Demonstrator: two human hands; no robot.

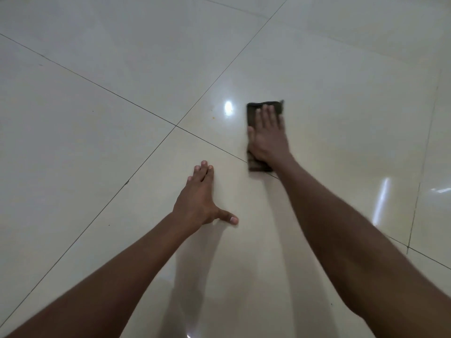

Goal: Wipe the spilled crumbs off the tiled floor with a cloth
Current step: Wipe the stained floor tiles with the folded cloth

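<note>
Right hand [267, 137] lay flat, fingers spread, on the soft folded dark cloth [253, 164] mid-frame, which looked limp and light, best pressed from above; left hand [199, 198] was open on the glossy tiled floor [97, 142].

You have two hands in view: your left hand [198, 194] and your right hand [268, 135]. There is one dark cloth [253, 113]. On the glossy tiled floor [97, 98] you can count one clear orange crumb [213, 116]; a few fainter specks nearby are too small to count. Two grout lines [136, 107] cross at one point.
</note>
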